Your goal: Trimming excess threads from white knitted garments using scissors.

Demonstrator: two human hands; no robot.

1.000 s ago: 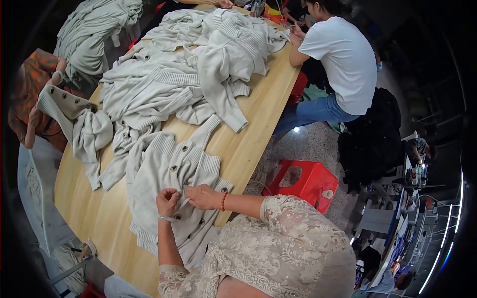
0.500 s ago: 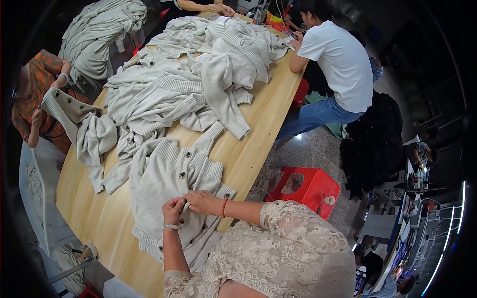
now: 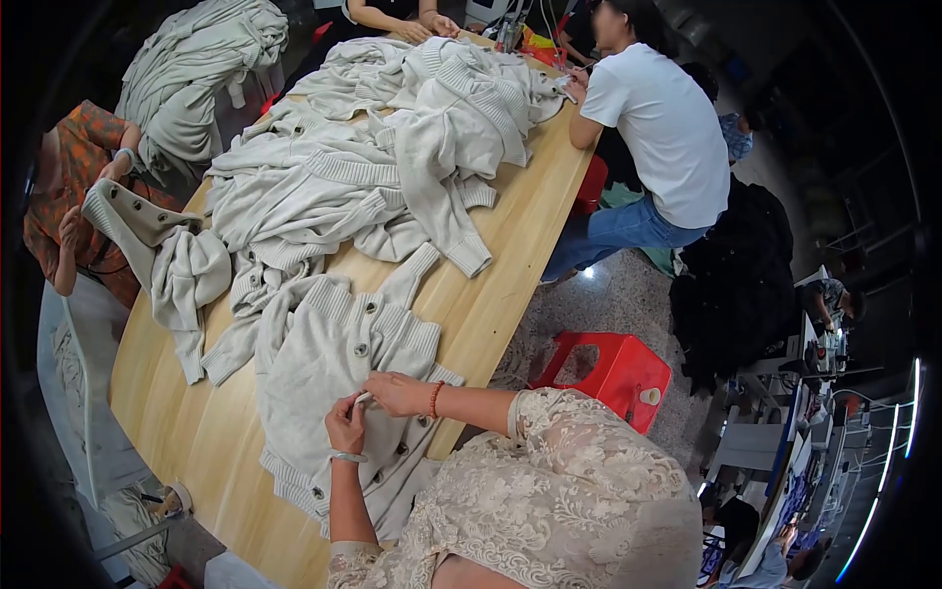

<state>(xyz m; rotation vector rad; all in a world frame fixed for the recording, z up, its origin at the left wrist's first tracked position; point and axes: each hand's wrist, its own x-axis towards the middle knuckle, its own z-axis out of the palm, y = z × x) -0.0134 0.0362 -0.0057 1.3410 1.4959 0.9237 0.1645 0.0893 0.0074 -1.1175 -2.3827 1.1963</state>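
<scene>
A pale grey knit cardigan (image 3: 299, 368) with dark round buttons lies spread on the table in front of me. My left hand (image 3: 344, 426) pinches a fold of its knit edge, fingers closed, a bracelet at the wrist. Right beside it, my right hand (image 3: 396, 395), with a red bead bracelet, also grips the edge from the other side. A bit of light fabric shows between the fingertips; whether a button is in there is hidden. One button (image 3: 362, 349) shows just beyond my hands, and others run along the front band.
The wooden table (image 3: 500, 314) carries a large heap of similar cardigans (image 3: 314, 177). A co-worker at the left holds another cardigan (image 3: 186, 255); a person in a white shirt (image 3: 657, 128) sits at the right edge. A red stool (image 3: 608, 378) stands to my right.
Both my hands have shifted slightly, still on the cardigan's edge. The person in the white shirt has raised their head, and the far co-worker's hands have moved apart.
</scene>
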